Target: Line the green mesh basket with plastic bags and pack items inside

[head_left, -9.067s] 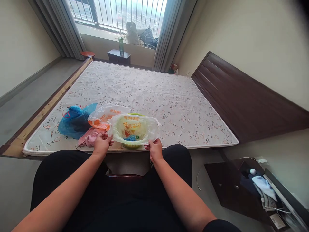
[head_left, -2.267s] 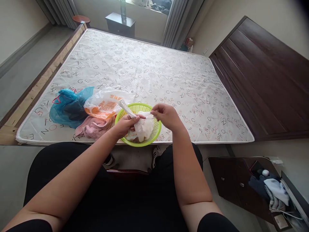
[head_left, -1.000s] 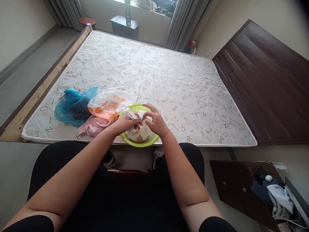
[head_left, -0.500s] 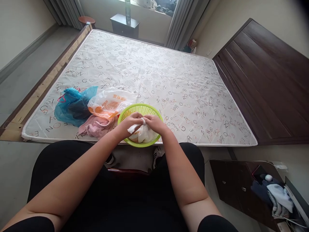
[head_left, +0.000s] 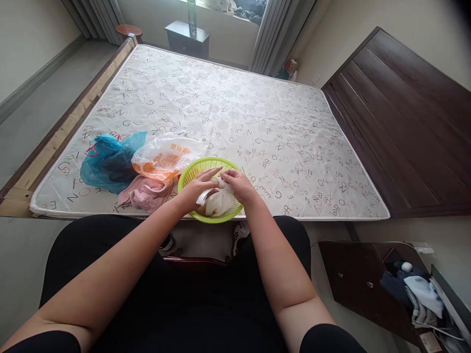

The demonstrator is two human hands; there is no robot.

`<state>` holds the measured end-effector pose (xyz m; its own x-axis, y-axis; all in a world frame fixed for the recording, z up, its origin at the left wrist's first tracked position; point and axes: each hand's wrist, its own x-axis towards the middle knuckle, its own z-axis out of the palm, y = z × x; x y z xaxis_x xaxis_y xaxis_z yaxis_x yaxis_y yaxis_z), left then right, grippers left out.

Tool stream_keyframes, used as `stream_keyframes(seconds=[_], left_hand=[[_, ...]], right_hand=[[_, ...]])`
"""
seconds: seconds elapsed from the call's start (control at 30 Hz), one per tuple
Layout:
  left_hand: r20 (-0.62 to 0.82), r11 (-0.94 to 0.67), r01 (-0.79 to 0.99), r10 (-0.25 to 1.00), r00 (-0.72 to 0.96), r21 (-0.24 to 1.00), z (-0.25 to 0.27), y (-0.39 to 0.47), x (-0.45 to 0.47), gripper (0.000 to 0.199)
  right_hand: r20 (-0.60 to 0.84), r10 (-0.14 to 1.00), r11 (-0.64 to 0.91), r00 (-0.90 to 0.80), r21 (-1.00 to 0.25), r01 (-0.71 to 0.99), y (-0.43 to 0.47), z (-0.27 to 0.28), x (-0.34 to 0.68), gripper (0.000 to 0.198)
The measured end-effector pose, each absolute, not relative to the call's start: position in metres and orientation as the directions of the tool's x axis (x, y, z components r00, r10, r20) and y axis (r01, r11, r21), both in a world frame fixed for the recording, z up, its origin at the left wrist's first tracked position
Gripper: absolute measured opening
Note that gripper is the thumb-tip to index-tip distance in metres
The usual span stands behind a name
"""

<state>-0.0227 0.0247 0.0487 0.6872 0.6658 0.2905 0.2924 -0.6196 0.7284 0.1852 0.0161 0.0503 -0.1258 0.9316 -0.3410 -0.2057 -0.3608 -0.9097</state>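
Note:
A small white plastic bag (head_left: 222,202) sits in a lime-green basket (head_left: 211,219) at the mattress's near edge. Something pale shows through its thin film; I cannot make out what. My left hand (head_left: 198,190) holds the gathered top of the bag from the left, its index finger stretched out. From the right, my right hand (head_left: 238,185) pinches the same gathered top between thumb and fingers. Left of the basket lie a pink towel (head_left: 145,193), a white plastic bag with orange print (head_left: 165,157) and a blue plastic bag (head_left: 110,164) with something dark inside.
The bare mattress (head_left: 257,132) with printed letters stretches ahead, up to a dark headboard (head_left: 401,127) on the right. A dark cabinet (head_left: 353,269) with clothes on top stands at lower right. Beyond the bed is a nightstand (head_left: 187,38) with a bottle.
My fingers have shifted on the bag's top: the left index finger has straightened and the right hand has turned slightly. More of the bag's pale side shows. The whole view has shifted slightly.

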Motion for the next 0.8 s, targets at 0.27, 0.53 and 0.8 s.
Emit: stream_keyframes(seconds=[0.27, 0.53, 0.8], left_hand=[[0.115, -0.41, 0.317, 0.747, 0.655, 0.855, 0.053, 0.02, -0.033, 0.052], [-0.036, -0.387, 0.434, 0.712, 0.701, 0.814, 0.057, 0.016, -0.063, 0.05], [-0.064, -0.388, 0.432, 0.679, 0.731, 0.814, 0.055, 0.019, -0.078, 0.038]], right_hand=[[-0.385, 0.894, -0.299, 0.228, -0.893, -0.337, 0.023, 0.047, 0.214, 0.029], [-0.416, 0.79, -0.262, 0.45, -0.893, -0.365, 0.028, 0.041, 0.255, 0.025], [-0.417, 0.694, -0.28, 0.587, -0.907, -0.315, 0.025, 0.029, 0.266, 0.018]])
